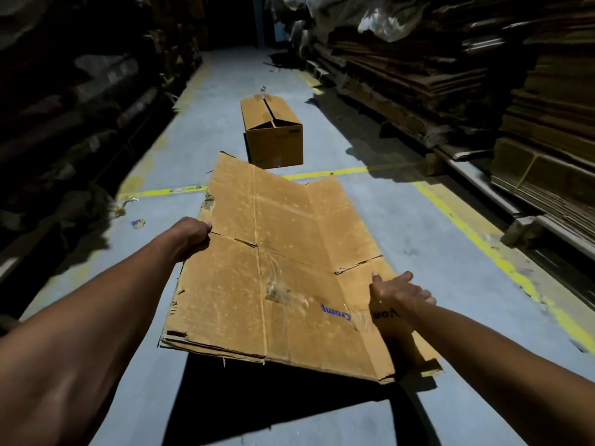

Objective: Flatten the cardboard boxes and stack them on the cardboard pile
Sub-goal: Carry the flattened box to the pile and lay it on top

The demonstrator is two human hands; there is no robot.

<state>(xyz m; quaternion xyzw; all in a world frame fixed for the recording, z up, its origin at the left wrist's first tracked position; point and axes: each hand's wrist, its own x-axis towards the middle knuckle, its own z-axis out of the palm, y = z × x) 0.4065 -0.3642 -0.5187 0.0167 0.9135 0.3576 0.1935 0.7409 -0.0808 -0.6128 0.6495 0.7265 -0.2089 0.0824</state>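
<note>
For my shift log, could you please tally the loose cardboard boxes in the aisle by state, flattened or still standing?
Flattened box, held by the left hand and right hand: 1
Standing box on the floor: 1
Total: 2

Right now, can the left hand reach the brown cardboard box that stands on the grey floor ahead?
Probably not: the left hand grips the flattened brown cardboard sheet, and the standing brown cardboard box lies beyond the sheet's far edge.

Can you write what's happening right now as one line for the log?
left hand: grips flattened cardboard | right hand: grips its right edge | upright box: on floor, not flattened
</note>
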